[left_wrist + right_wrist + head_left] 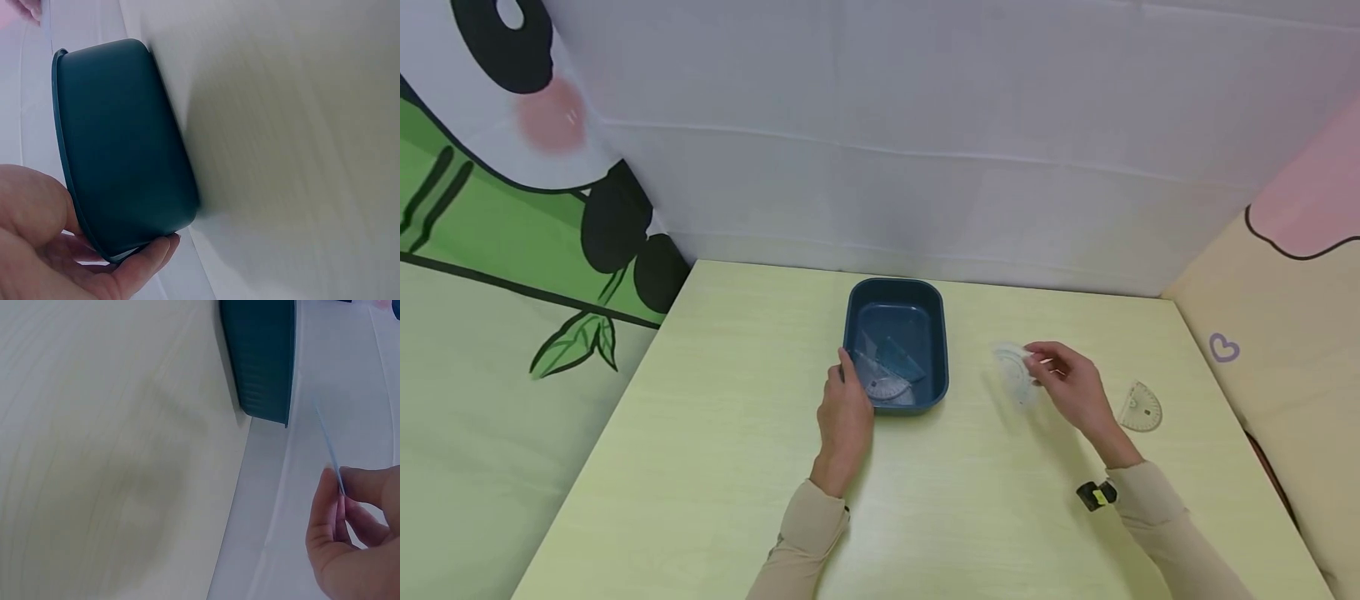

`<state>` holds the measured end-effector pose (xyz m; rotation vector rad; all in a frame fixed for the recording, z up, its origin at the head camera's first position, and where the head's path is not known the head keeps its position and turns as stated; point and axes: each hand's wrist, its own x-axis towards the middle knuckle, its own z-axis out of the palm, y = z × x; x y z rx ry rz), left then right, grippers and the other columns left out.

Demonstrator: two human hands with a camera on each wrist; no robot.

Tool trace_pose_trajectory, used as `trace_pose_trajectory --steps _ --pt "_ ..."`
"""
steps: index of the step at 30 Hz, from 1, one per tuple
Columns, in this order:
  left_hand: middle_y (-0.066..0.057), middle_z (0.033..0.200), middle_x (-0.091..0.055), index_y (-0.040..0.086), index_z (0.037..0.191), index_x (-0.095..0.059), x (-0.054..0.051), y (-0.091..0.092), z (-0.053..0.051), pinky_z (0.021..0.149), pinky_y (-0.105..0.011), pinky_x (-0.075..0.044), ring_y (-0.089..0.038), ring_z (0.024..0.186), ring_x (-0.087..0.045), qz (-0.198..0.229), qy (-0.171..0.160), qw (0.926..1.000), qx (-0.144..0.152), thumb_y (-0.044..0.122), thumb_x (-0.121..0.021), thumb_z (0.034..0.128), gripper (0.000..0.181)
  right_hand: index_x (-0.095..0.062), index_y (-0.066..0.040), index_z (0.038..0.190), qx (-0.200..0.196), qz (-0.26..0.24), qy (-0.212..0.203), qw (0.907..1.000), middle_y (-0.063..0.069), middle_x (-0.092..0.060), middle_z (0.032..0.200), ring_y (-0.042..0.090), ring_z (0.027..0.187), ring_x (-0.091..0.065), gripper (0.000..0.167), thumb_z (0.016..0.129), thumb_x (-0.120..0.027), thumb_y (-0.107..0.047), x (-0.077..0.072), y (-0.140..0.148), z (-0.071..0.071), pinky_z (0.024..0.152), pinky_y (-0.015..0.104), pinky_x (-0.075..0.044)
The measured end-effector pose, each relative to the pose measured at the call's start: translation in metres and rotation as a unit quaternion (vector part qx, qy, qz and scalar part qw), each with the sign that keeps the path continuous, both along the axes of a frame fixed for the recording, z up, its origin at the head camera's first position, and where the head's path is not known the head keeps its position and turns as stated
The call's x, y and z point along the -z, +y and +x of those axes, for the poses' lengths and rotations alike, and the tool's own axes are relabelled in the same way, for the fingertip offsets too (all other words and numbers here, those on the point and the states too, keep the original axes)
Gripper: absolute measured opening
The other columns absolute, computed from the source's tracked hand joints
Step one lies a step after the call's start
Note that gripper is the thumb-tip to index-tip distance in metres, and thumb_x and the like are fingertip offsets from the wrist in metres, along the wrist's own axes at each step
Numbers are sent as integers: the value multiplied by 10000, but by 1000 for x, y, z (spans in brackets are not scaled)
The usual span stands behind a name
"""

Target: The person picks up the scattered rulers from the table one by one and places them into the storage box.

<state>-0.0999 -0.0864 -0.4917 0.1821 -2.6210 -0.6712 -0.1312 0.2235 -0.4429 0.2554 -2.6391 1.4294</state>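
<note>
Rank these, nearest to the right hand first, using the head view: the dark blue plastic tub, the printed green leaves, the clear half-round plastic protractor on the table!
1. Protractor, to the right.
2. Tub, left of the right hand.
3. Leaves, far left.

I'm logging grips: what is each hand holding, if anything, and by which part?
The left hand grips the bin by its rim at the near left corner; the right hand pinches a clear protractor by its edge.

Tray [895,323] on worktop [737,375], far half; sheet [887,183] behind. First protractor [887,388] and other pieces [901,359] in tray's near end, left grip [846,417] at its near-left side. Second protractor [1015,375] in right grip [1072,387], right of tray; third protractor [1142,408] farther right, on worktop.
</note>
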Motion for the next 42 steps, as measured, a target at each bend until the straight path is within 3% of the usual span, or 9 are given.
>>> trace_pose_trajectory --steps 4,8,18,33,42 --pt "-294 1174 -599 -113 1480 -435 0 -1 0 594 -506 -560 -404 905 -669 2 -54 10000 6 -51 -622 943 573 -675 40 1242 -50 -78 85 9999 204 -691 1047 99 793 -661 281 1013 -663 -120 10 1 -9 694 220 -569" --pt "-294 1167 -600 -114 1478 -438 0 -2 0 588 -506 -558 -405 898 -669 -9 -24 10000 -2 -49 -623 945 568 -680 29 1238 -131 -201 82 9997 196 -689 1050 88 795 -655 286 1010 -672 -143 7 -6 -11 692 189 -558" --pt "-290 1173 -602 -107 1481 -440 -2 -5 1 576 -501 -557 -400 906 -670 -22 -61 10000 -6 -44 -632 943 575 -681 14 1229 -141 -262 -69 9995 185 -681 1044 107 804 -655 276 1010 -674 -153 5 -24 -18 733 311 -597" --pt "-286 1164 -604 -107 1472 -448 -4 -10 4 583 -503 -559 -402 893 -670 -20 -6 10000 -26 -46 -648 925 586 -670 -13 1258 -101 -299 -262 9992 157 -674 1097 218 861 -658 285 1018 -661 -168 -6 -55 -25 802 397 -601" --pt "-286 1153 -608 -111 1465 -455 -4 -13 5 574 -500 -558 -399 881 -671 -56 34 10000 -21 -46 -644 930 572 -674 1 1251 -80 -397 -251 9989 181 -669 1090 262 870 -658 279 1013 -666 -146 -6 -69 -31 751 255 -584"
